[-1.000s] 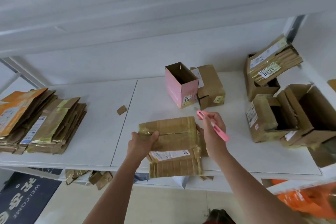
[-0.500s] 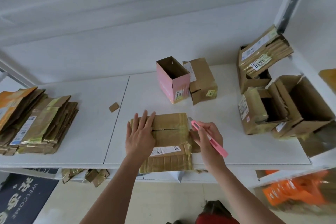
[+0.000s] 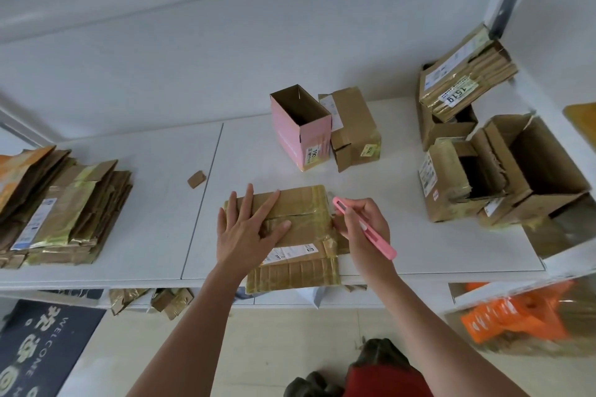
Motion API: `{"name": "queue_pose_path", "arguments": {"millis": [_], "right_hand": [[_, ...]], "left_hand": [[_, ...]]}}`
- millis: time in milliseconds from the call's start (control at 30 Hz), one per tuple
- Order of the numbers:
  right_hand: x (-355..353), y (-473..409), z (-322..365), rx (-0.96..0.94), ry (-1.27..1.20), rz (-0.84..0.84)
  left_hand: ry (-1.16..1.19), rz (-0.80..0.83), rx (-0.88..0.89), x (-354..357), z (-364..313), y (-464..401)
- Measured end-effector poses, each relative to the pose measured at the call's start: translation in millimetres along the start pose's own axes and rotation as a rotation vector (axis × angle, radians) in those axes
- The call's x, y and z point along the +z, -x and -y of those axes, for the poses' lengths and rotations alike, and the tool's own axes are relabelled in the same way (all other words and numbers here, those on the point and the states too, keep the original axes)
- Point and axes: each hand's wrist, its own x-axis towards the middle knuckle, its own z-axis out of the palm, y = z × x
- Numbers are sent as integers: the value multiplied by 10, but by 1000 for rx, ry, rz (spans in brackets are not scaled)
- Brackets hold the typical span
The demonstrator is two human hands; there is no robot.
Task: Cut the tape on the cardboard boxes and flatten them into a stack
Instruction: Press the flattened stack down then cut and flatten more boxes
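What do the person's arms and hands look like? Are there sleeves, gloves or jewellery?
Both forearms are bare as far as the picture shows, with no sleeves in view. The left hand and the right hand wear no gloves, and no rings, watch or bracelet are visible.

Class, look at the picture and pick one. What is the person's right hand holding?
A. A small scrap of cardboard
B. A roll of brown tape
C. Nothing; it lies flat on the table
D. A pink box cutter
D: the right hand grips a slim pink box cutter with its tip beside the right edge of the taped brown cardboard box, while the left hand presses flat on that box.
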Motion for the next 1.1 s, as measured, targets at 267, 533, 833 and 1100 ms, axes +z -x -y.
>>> {"name": "queue_pose_path", "arguments": {"millis": [267,533,833,1100], "right_hand": [[-6,-61,103,-37,91,59],[-122,-66,119,-163,204,182],[-259,159,187,-136,227,264],[-410,373,142,-87,188,328]], "left_hand": [[-22,47,-35,-22,-18,-35],[-14,16,-59,-13,-71,-42],[-42,17,-38,-16,-50,-60],[-53,35,-41,-24,-50,-98]]}}
